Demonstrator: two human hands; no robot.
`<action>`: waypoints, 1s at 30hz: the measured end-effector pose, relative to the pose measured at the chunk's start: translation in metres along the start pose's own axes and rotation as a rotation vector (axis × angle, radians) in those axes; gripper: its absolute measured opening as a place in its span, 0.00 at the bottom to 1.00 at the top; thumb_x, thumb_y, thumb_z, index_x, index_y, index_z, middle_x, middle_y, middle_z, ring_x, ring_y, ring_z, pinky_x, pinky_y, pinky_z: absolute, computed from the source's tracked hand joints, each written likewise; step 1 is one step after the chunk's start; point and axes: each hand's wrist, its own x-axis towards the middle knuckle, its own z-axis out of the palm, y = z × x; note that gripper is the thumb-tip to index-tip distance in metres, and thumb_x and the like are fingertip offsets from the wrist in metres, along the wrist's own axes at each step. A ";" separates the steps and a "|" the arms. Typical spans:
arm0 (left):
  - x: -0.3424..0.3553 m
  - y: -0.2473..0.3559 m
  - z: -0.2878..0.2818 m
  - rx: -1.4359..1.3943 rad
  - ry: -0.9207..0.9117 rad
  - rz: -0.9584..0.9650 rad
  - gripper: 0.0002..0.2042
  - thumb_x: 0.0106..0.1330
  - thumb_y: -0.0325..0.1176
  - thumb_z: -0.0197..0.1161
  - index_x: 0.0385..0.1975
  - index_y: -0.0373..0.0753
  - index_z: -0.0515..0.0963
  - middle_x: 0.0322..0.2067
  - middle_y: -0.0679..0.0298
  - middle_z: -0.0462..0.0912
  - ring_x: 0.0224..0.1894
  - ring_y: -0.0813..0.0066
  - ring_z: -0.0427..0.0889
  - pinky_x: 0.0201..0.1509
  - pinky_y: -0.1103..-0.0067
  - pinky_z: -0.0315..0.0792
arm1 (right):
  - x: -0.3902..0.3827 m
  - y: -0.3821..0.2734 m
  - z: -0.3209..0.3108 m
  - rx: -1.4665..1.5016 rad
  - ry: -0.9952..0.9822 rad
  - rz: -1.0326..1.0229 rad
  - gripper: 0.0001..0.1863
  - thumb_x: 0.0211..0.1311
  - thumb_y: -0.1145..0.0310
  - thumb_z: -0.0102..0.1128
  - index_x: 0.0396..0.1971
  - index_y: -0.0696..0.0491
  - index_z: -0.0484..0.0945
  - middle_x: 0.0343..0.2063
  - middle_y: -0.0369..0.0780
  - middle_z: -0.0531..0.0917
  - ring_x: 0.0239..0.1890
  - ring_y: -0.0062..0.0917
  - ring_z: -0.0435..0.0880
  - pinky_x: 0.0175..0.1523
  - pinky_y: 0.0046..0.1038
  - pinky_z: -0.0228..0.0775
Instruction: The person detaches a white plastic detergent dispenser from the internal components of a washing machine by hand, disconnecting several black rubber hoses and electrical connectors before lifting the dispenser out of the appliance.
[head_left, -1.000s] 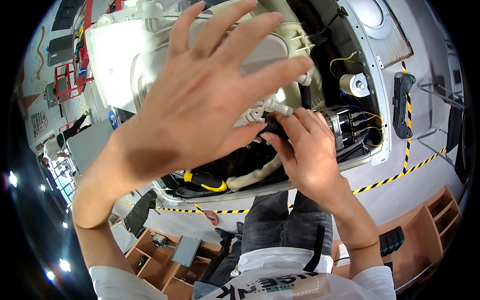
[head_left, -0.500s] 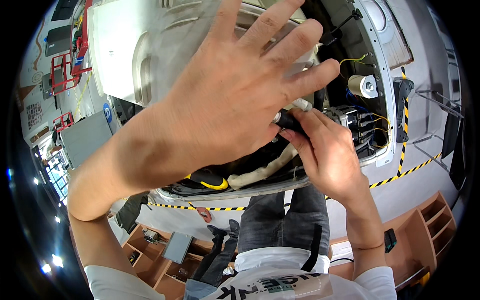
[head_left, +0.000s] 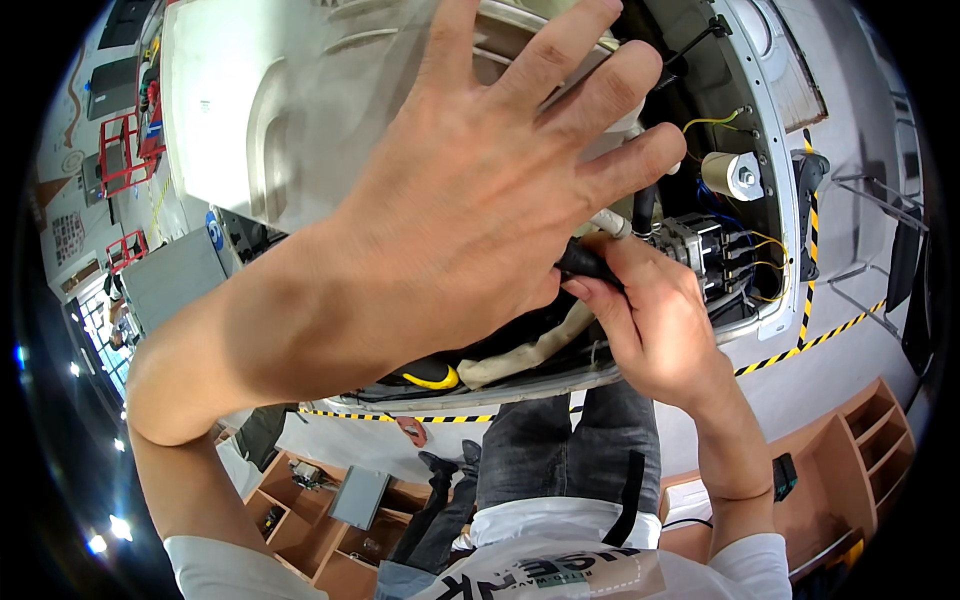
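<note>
My left hand (head_left: 480, 190) spans the upper middle, back toward me, its fingers spread over a pale rounded tub (head_left: 350, 90) inside an opened appliance housing. Its thumb is mostly hidden under the palm, close to a black tube-like piece (head_left: 588, 262). My right hand (head_left: 655, 315) pinches that black piece between thumb and fingers. A pale hose end (head_left: 610, 222) lies just above the pinch. What lies beneath my left palm cannot be seen. Below the hands a cream corrugated hose (head_left: 530, 350) runs along the housing's near edge, beside a yellow-and-black tool handle (head_left: 432, 375).
Right of my hands are a metal part with wired terminals (head_left: 695, 245), a white cylinder (head_left: 730, 175) and the housing's metal side frame (head_left: 770, 130). Wooden compartment trays (head_left: 810, 490) stand low on both sides. Another person's legs (head_left: 440, 500) show at lower left.
My left hand has shifted slightly right and covers the pale ring at the black piece's end. My right hand keeps its pinch. The pale tub appears a little further left.
</note>
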 end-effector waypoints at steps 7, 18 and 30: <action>0.004 -0.003 0.002 -0.012 -0.021 0.008 0.27 0.50 0.33 0.71 0.53 0.40 0.75 0.59 0.53 0.68 0.61 0.54 0.67 0.66 0.62 0.60 | 0.008 0.008 -0.017 0.198 -0.165 0.069 0.14 0.66 0.66 0.62 0.39 0.63 0.78 0.23 0.51 0.79 0.27 0.48 0.80 0.32 0.40 0.70; 0.006 -0.004 -0.001 -0.008 -0.046 0.003 0.25 0.52 0.32 0.69 0.52 0.37 0.74 0.57 0.52 0.69 0.60 0.56 0.69 0.65 0.64 0.62 | 0.019 0.022 -0.022 0.348 -0.330 0.019 0.13 0.65 0.65 0.63 0.37 0.63 0.80 0.18 0.48 0.78 0.21 0.44 0.80 0.26 0.35 0.68; -0.011 -0.017 -0.009 -0.013 -0.086 0.003 0.23 0.55 0.31 0.68 0.51 0.34 0.73 0.55 0.51 0.70 0.58 0.57 0.71 0.64 0.66 0.64 | 0.021 0.018 -0.026 0.458 -0.450 0.166 0.15 0.68 0.64 0.60 0.44 0.62 0.79 0.23 0.48 0.81 0.24 0.37 0.81 0.31 0.32 0.70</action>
